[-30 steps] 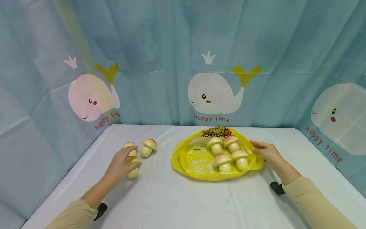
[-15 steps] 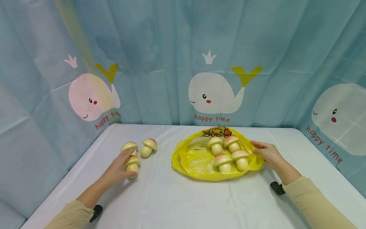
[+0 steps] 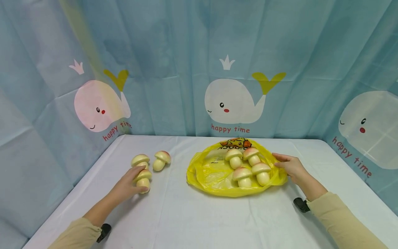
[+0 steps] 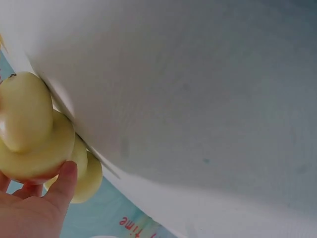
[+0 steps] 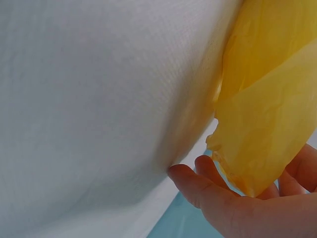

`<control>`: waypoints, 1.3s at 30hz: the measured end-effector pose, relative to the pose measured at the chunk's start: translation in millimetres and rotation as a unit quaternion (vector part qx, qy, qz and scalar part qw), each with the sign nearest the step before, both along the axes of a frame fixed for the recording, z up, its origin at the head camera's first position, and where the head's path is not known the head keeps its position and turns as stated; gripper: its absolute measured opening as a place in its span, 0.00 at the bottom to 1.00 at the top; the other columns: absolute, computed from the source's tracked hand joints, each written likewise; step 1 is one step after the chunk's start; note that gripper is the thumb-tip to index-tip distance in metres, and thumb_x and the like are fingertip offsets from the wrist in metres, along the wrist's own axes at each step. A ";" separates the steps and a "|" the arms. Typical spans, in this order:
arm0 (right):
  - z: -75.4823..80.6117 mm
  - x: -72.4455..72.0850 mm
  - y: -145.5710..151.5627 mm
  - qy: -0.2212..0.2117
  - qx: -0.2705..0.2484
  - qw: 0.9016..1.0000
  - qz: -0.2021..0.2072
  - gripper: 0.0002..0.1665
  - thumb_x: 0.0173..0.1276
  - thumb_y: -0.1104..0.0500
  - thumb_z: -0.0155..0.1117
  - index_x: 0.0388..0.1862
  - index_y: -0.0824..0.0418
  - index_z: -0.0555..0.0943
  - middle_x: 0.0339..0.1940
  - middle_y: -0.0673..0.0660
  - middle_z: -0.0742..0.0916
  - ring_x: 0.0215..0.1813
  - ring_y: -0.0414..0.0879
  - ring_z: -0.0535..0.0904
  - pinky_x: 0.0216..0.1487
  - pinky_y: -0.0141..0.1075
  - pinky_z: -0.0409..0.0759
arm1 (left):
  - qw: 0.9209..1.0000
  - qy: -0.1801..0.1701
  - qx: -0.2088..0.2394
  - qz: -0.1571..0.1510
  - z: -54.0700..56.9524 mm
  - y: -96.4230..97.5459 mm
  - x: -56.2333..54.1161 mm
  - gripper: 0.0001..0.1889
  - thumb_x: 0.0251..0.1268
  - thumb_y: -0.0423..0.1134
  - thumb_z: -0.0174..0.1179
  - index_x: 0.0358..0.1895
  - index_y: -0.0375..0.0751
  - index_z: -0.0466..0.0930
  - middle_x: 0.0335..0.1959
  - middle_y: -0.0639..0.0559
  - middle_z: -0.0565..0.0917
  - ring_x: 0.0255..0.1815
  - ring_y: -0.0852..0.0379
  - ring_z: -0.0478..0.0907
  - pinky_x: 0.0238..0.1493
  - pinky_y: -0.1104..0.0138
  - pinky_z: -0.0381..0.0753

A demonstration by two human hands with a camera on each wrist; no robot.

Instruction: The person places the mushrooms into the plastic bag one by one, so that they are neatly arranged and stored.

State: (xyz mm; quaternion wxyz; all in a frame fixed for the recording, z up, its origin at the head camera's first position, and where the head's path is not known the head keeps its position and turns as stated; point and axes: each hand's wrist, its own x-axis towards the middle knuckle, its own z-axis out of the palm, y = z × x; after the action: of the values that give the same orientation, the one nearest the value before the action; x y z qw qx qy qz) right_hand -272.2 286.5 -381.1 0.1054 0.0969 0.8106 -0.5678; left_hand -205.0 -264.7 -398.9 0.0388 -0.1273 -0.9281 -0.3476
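Note:
My left hand [image 3: 125, 185] grips a toy mushroom [image 3: 142, 180], pale yellow with a pinkish cap, on the left of the white table. In the left wrist view the thumb [image 4: 66, 181] presses against the cap of that mushroom [image 4: 29, 106]. Right behind it, partly covered, is another mushroom [image 3: 140, 159]; a third mushroom [image 3: 161, 160] lies beside that one. On the right, my right hand [image 3: 295, 169] holds the rim of a yellow plastic bag [image 3: 211, 188], which lies spread with its mouth wide. Several mushrooms [image 3: 244, 177] lie inside, toward the bag's right half.
The white table [image 3: 217, 221] runs back to a blue curtain [image 3: 174, 69] with printed whales, which also encloses both sides. Black wrist cameras [image 3: 301, 204] hang below both forearms.
My left hand has dropped lower and closer around the front mushroom, which has shifted slightly left in the last half second. My right hand and the bag have stayed put.

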 end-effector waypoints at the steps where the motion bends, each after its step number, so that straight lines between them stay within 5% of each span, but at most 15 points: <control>1: -0.3 -0.4 0.1 0.000 0.000 1.000 -0.001 0.34 0.74 0.65 0.53 0.76 0.64 0.55 0.77 0.67 0.55 0.75 0.66 0.48 0.71 0.58 0.55 | 1.000 0.000 0.000 -0.001 -0.5 -0.3 0.0 0.41 0.52 0.35 0.73 0.67 0.24 0.62 0.65 0.24 0.63 0.66 0.25 0.58 0.61 0.35 0.60; 10: -1.6 0.2 0.3 0.001 -0.004 1.000 0.001 0.34 0.74 0.66 0.53 0.76 0.64 0.56 0.77 0.67 0.55 0.76 0.65 0.48 0.71 0.57 0.54 | 0.999 -0.030 -0.001 0.023 2.3 1.8 1.9 0.42 0.54 0.37 0.72 0.69 0.25 0.61 0.63 0.23 0.65 0.62 0.28 0.63 0.58 0.39 0.66; 20: -0.7 0.5 0.1 0.002 -0.005 1.000 0.000 0.34 0.74 0.66 0.53 0.76 0.64 0.55 0.77 0.67 0.55 0.75 0.66 0.48 0.71 0.57 0.55 | 0.994 -0.075 0.061 0.052 10.0 9.1 0.9 0.42 0.56 0.43 0.71 0.71 0.32 0.60 0.63 0.29 0.69 0.57 0.38 0.71 0.51 0.51 0.73; 27: -1.2 0.1 0.2 0.009 0.005 1.000 0.002 0.34 0.74 0.66 0.52 0.76 0.65 0.55 0.77 0.67 0.55 0.75 0.66 0.48 0.71 0.58 0.56 | 0.993 -0.049 0.108 0.029 18.1 21.2 2.0 0.40 0.55 0.37 0.72 0.69 0.30 0.63 0.59 0.33 0.73 0.46 0.49 0.72 0.41 0.66 0.75; 39: -1.5 -0.4 0.1 0.011 0.004 1.000 0.002 0.34 0.74 0.66 0.52 0.76 0.65 0.55 0.77 0.67 0.55 0.75 0.66 0.49 0.71 0.58 0.56 | 0.990 -0.062 0.124 0.011 25.4 41.0 2.1 0.40 0.55 0.36 0.72 0.69 0.30 0.62 0.56 0.35 0.73 0.44 0.50 0.71 0.41 0.65 0.76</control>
State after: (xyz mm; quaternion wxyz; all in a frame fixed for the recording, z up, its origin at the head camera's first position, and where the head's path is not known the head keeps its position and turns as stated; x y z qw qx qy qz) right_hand -272.6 286.6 -382.6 0.0967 0.0894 0.8143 -0.5653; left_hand -202.9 -223.7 -373.5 0.0007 -0.0893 -0.8797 -0.4671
